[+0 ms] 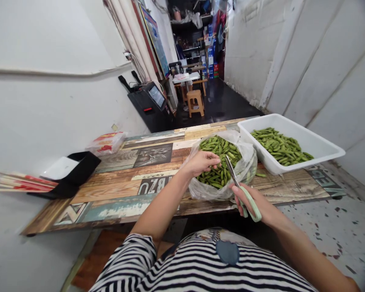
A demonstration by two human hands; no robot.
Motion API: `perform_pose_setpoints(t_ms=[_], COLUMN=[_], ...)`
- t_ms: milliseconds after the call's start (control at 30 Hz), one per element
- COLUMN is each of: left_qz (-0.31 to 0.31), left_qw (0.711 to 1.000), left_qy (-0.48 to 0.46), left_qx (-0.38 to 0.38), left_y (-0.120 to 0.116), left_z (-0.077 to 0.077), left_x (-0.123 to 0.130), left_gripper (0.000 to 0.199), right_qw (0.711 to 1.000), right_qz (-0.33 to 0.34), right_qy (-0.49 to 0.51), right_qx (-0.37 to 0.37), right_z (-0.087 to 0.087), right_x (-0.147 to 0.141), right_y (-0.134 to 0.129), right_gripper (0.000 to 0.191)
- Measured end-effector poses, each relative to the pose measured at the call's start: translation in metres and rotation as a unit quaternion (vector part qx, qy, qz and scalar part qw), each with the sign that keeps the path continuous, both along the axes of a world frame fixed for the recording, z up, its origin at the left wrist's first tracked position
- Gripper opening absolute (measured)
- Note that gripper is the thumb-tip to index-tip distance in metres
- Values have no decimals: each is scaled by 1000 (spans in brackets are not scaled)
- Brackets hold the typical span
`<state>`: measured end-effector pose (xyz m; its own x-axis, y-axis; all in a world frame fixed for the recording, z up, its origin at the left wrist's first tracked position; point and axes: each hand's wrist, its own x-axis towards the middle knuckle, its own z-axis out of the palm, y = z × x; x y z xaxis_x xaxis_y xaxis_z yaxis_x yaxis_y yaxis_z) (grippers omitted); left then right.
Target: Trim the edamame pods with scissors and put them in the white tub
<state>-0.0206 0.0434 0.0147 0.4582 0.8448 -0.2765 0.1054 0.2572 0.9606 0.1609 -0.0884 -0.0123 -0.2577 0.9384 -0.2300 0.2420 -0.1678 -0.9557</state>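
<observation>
A clear plastic bag [197,188] full of green edamame pods [217,176] lies open on the table in front of me. Over the bag's left side, my left hand [202,162] has its fingertips pinched together close above the pods; whatever is between them is too small to make out. My right hand [252,200] grips scissors [232,170] with pale green handles at the bag's near right edge. Their blades point up and away, over the pods, toward my left fingertips. To the right, a white plastic tub [310,136] holds more edamame pods [276,146].
The wood-patterned table [115,190] carries a black holder [82,170] with chopsticks [27,182] and a packet with red print [106,142] at left. Behind it stand a black touchscreen machine [152,101] and an orange stool [195,103]. White walls flank both sides.
</observation>
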Motion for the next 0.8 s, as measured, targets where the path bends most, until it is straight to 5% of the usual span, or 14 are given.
perform_pose_setpoints(t_ms=[400, 633, 800], left_qz=[-76, -70, 1], left_qw=[995, 996, 996], left_qy=[69, 32, -40], left_qx=[11, -46, -80], left_y=[-14, -11, -13], left_z=[10, 9, 13], left_x=[2, 0, 7], left_gripper=[33, 29, 13], right_qw=[996, 1000, 997], right_qz=[20, -7, 11], right_qy=[-79, -15, 72], right_qx=[46, -3, -33], right_z=[-5, -9, -7], right_x=[0, -2, -3], right_y=[0, 0, -3], right_gripper=[33, 39, 48])
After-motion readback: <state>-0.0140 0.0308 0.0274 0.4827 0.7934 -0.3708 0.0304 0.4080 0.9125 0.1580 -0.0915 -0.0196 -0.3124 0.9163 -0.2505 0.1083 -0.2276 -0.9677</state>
